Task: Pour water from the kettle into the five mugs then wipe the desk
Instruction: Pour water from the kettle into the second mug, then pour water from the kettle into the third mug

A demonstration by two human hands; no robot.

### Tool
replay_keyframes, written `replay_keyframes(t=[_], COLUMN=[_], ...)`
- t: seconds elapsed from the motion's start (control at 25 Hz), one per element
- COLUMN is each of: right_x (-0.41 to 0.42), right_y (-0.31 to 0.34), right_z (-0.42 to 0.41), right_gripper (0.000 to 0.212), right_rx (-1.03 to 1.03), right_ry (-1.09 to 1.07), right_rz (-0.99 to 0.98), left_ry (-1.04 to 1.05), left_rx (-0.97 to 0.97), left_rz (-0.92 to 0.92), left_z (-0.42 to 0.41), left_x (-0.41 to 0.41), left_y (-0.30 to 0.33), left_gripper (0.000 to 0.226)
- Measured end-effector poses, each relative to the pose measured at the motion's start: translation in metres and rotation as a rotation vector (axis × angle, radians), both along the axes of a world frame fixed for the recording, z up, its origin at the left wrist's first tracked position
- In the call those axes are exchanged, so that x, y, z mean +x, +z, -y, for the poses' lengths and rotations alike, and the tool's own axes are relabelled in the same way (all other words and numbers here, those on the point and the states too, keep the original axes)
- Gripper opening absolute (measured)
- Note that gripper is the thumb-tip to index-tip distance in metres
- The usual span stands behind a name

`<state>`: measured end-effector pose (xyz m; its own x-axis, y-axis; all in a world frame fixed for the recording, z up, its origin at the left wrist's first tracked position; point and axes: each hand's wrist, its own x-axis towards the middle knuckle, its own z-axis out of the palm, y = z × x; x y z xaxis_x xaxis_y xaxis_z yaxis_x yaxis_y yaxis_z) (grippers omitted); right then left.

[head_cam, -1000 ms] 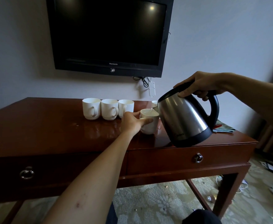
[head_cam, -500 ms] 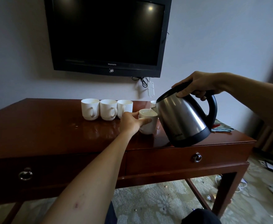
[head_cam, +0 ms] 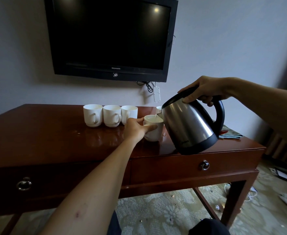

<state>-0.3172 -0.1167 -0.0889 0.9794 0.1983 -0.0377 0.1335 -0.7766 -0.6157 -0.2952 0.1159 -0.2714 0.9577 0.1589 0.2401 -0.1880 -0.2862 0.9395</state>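
Here the right hand is gripping the handle of the steel kettle, tilting its spout over a white mug that the left hand is holding steady on the desk. Three more mugs are standing in a touching row just behind, a fifth mug is peeking out behind the kettle, and a folded cloth is lying at the desk's right end.

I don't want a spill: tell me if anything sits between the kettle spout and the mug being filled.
Nothing visible does. The kettle spout hangs right over the rim of the mug, and the left hand grips the mug's near side, clear of the stream.
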Motion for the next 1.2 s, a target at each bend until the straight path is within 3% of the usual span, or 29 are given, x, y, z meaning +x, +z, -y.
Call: replay_keyframes(t=[1.0,1.2], right_x=[-0.0002,-0.0060], right_y=[-0.0002,-0.0057], right_z=[-0.0003,0.0024], right_gripper=[0.036,0.038], right_rx=[0.007,0.035], right_ry=[0.003,0.003], right_rz=[0.004,0.120], left_ry=[0.012,0.078], left_rx=[0.004,0.041], left_rz=[-0.006,-0.023], left_z=[-0.0005,0.0044], left_x=[0.0070,0.0019], left_y=[-0.0046,-0.0038], left_gripper=[0.067,0.066])
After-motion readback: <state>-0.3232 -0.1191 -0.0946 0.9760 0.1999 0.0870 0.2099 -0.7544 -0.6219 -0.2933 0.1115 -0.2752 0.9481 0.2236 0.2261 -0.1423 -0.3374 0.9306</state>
